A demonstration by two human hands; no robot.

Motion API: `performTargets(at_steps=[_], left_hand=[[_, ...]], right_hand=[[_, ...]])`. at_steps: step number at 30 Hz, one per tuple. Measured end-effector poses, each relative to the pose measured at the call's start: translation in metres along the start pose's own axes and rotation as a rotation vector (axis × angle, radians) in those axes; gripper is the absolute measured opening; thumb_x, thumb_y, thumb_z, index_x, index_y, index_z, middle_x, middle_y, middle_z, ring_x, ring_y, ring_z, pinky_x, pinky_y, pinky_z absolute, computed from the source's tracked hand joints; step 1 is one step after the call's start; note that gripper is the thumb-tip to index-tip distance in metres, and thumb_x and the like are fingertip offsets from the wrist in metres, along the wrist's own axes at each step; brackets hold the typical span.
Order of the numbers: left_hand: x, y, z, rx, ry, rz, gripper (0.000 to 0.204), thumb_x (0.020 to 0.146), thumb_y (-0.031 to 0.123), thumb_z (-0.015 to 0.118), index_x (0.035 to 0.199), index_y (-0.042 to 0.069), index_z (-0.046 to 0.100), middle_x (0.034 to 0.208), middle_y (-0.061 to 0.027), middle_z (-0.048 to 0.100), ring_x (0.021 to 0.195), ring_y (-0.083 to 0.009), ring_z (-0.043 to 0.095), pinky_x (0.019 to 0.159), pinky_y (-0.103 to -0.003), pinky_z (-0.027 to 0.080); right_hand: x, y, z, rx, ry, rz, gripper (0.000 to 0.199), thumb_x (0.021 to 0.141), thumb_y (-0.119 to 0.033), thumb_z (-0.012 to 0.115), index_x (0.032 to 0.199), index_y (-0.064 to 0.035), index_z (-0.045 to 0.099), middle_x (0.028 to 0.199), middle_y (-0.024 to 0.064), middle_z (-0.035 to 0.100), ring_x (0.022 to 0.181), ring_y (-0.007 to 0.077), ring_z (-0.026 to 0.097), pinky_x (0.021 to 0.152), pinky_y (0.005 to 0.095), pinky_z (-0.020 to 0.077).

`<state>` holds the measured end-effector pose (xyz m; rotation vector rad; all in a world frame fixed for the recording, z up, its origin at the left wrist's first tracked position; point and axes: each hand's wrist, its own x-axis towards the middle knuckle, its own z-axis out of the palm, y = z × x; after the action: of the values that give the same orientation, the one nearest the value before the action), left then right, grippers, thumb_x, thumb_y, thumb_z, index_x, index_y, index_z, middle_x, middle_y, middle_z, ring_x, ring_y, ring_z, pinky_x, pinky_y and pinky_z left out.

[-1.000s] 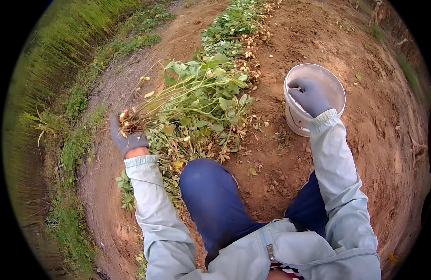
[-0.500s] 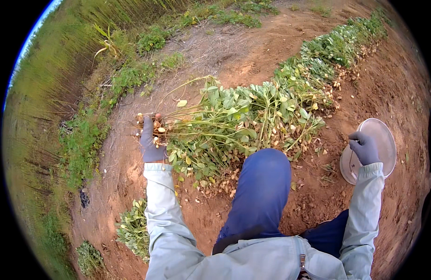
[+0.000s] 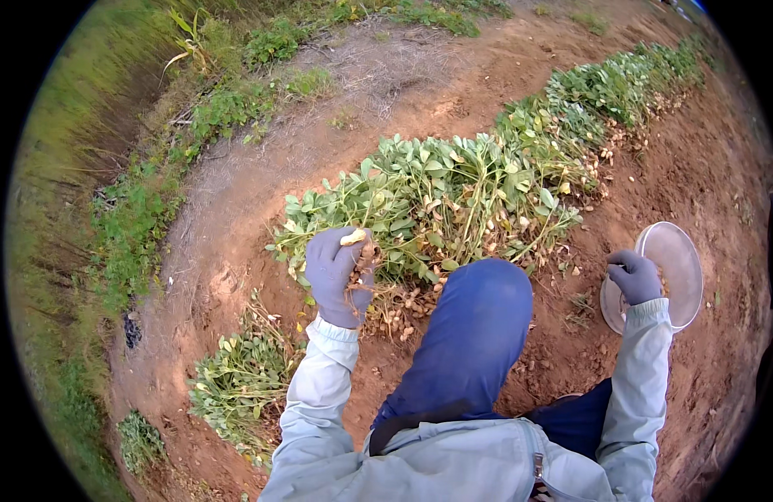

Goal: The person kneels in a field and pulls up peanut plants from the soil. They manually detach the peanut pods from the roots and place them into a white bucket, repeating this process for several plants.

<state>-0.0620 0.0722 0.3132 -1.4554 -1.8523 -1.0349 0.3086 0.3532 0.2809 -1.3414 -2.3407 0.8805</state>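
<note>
Your left hand, in a grey knit glove (image 3: 328, 272), is raised ahead of your left forearm, its wrist nearly straight and its fingers curling over to the right. Its grip is wrapped around a clump of thin brown roots and tan peanut pods (image 3: 365, 258), with one pale yellow pod poking out at the top. That clump sits before the near edge of a long row of leafy green peanut plants (image 3: 453, 180); you cannot tell from here which stems belong to it.

Your right hand, in a matching grey glove (image 3: 636, 278), reaches well out to the right, forearm angled up, fingers bent inward over the left part of a round white plastic bucket (image 3: 699, 289). You cannot tell whether that grip holds anything or whether it touches the rim.

Your blue-trousered knee (image 3: 480, 314) rises between your hands, and a smaller heap of green plants (image 3: 236, 386) lies on the reddish-brown soil (image 3: 223, 314) left of your left sleeve (image 3: 315, 389)
</note>
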Motion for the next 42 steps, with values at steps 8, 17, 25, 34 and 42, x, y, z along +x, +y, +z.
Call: performTargets(at_steps=[8, 17, 25, 34, 42], left_hand=[[0.005, -0.007, -0.008, 0.198, -0.112, 0.211, 0.024, 0.073, 0.012, 0.064, 0.096, 0.009, 0.061, 0.094, -0.0078, 0.061, 0.086, -0.0273, 0.058, 0.079, -0.039, 0.044], [0.017, -0.074, -0.127, 0.78, -0.189, 0.292, 0.039, 0.078, 0.033, 0.057, 0.109, 0.008, 0.061, 0.1, -0.007, 0.061, 0.091, -0.0285, 0.057, 0.083, -0.041, 0.042], [-0.277, -0.103, -0.154, 0.851, -1.368, -0.316, 0.049, 0.059, 0.017, 0.071, 0.106, 0.021, 0.059, 0.11, -0.0036, 0.055, 0.106, -0.0251, 0.05, 0.094, -0.038, 0.038], [-0.285, -0.103, -0.128, 0.276, -2.169, -0.751, 0.05, 0.074, 0.033, 0.064, 0.121, 0.016, 0.059, 0.12, -0.0115, 0.06, 0.112, -0.0302, 0.055, 0.095, -0.038, 0.042], [-0.193, -0.073, 0.073, 0.065, -0.768, -1.405, 0.093, 0.065, 0.065, 0.068, 0.112, -0.014, 0.056, 0.107, -0.0252, 0.062, 0.103, -0.032, 0.06, 0.091, -0.034, 0.043]], right_hand=[[0.003, -0.005, 0.007, 0.018, 0.035, -0.108, 0.018, 0.077, -0.011, 0.065, 0.093, -0.0018, 0.066, 0.083, 0.0093, 0.068, 0.075, 0.0182, 0.065, 0.071, 0.029, 0.05], [0.002, -0.005, 0.006, 0.01, -0.032, -0.006, 0.019, 0.078, -0.01, 0.064, 0.096, -0.0013, 0.066, 0.084, 0.0085, 0.068, 0.078, 0.0156, 0.064, 0.073, 0.0284, 0.0499], [-0.001, -0.001, 0.005, 0.0, -0.115, -0.045, 0.019, 0.08, -0.01, 0.063, 0.097, -0.0015, 0.065, 0.085, 0.0085, 0.067, 0.08, 0.0153, 0.063, 0.076, 0.0275, 0.0487], [-0.007, 0.009, 0.002, -0.048, -0.12, 0.051, 0.019, 0.08, -0.009, 0.062, 0.096, -0.0008, 0.065, 0.086, 0.0076, 0.068, 0.081, 0.0142, 0.063, 0.076, 0.0262, 0.0483], [-0.007, 0.006, 0.013, -0.041, -0.132, 0.048, 0.019, 0.079, -0.011, 0.064, 0.096, -0.002, 0.066, 0.086, 0.0074, 0.068, 0.078, 0.014, 0.063, 0.074, 0.0269, 0.0491]])
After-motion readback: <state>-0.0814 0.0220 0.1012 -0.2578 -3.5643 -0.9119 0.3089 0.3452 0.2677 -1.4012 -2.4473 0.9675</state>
